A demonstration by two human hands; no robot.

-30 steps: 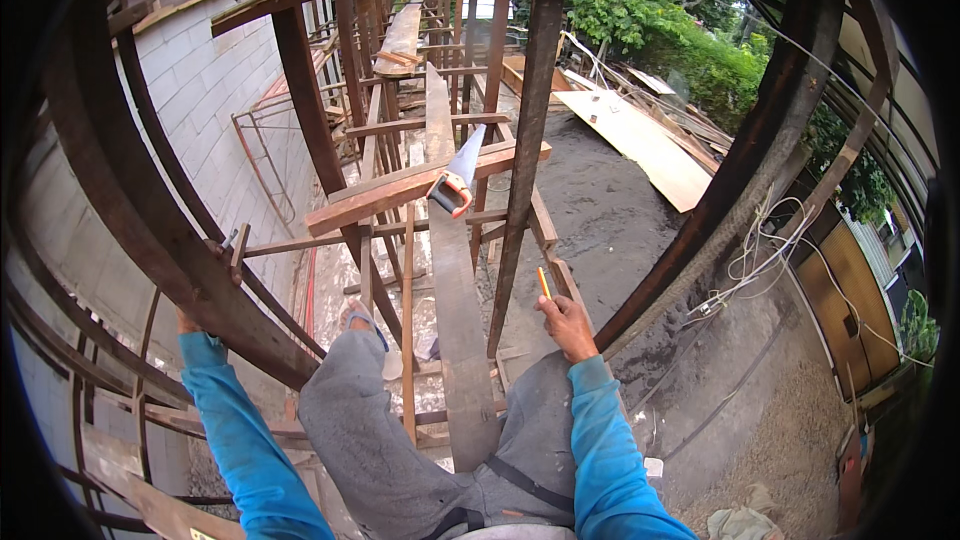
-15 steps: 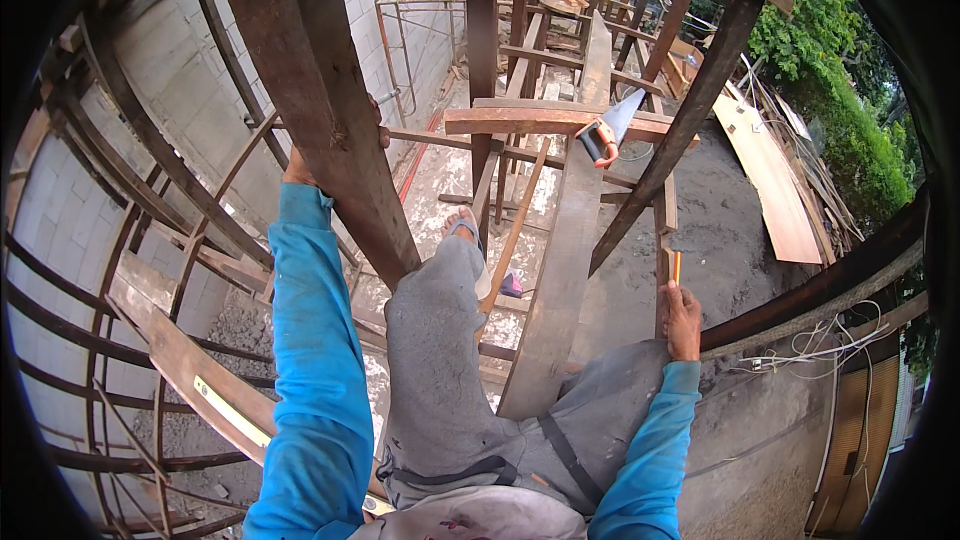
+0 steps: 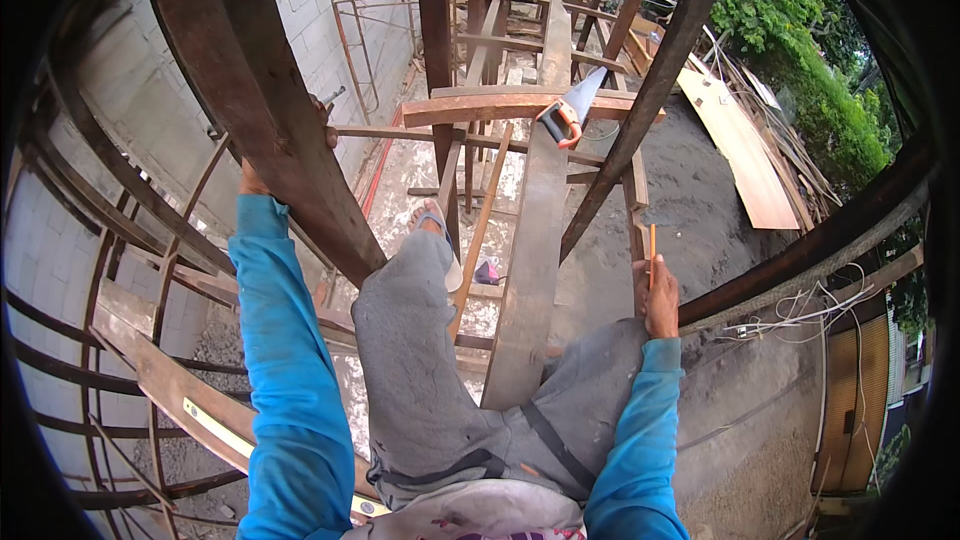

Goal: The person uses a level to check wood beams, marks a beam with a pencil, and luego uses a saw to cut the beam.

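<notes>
Bracing seems in hand: at ten o'clock the left hand (image 3: pixel 254 178) reaches behind a broad dark-brown timber post (image 3: pixel 250 90), grip unclear; at four, the right hand's (image 3: pixel 660 302) fingers hold a slim yellow-orange pencil (image 3: pixel 653 240). Moving likely calls for balance.

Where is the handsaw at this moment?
In the head view, the handsaw lies slightly right of centre, in the upper half, over the reddish beam crossing the long plank.

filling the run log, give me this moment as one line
left hand: around dark post; right hand: holding orange pencil; handsaw: at crosswise timber
</notes>
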